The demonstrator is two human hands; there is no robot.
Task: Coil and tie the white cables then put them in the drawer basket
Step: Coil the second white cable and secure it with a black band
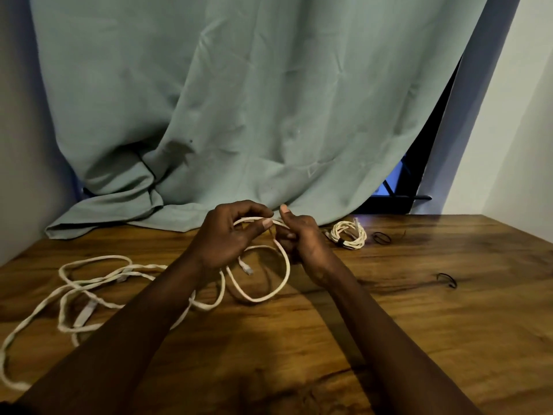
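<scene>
Two grips on one white cable (288, 266) — left hand (220, 239), right hand (303, 239).

The white cable (288, 266) looped at the middle is plain off-white, as are the loose cables (86, 311) to the left, while the coiled cable (353, 238) is cream with a twisted, rope-like pattern and a black tie across it. The table (404, 339) is warm brown wood with darker streaked grain, and two thin black bands (381, 238) lie on it. Behind hangs a plain, muted grey-green curtain (239, 100), beside a pale whitish wall (526, 115) and a black gap (422, 163) with a blue glow low down.
</scene>
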